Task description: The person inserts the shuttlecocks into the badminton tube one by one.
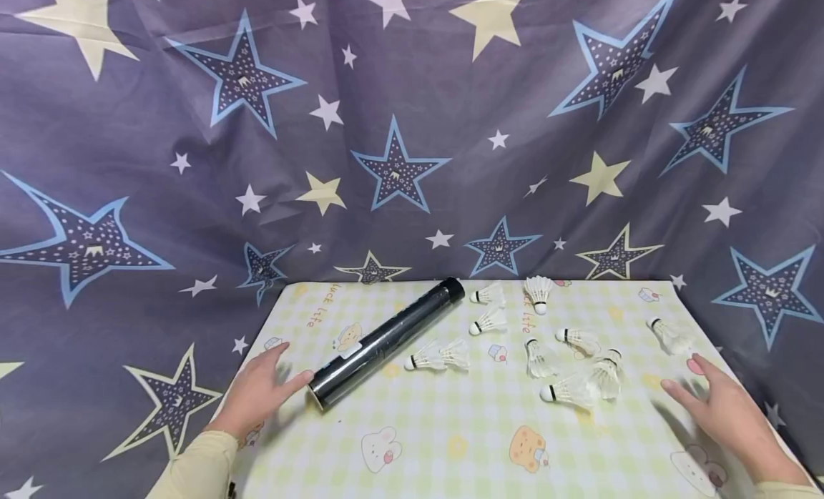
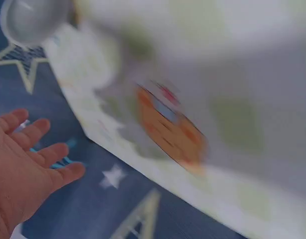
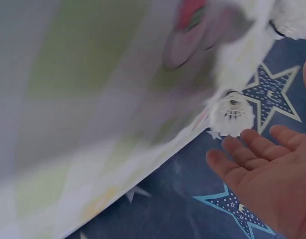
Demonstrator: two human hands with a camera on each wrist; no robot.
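A black shuttlecock tube [image 1: 386,343] lies slantwise on the table, its cap [image 1: 453,289] at the far end. Close beside its near end, my left hand [image 1: 260,388] hovers with fingers spread and nothing in it. The left wrist view shows the tube's round grey end [image 2: 36,20] beyond the fingers. At the table's right side my right hand [image 1: 724,406] is also spread and holds nothing. A white feathered shuttlecock [image 1: 669,335] lies just beyond its fingertips, and the right wrist view has a shuttlecock [image 3: 231,114] by them too. Several others, one a shuttlecock [image 1: 566,392], lie scattered mid-table.
A green-and-white checked cloth [image 1: 463,420] with cartoon prints covers the table. Behind and around the sides hangs a dark curtain [image 1: 438,70] with stars. Two nested shuttlecocks [image 1: 438,355] lie just right of the tube; another shuttlecock [image 1: 538,294] stands near the back edge.
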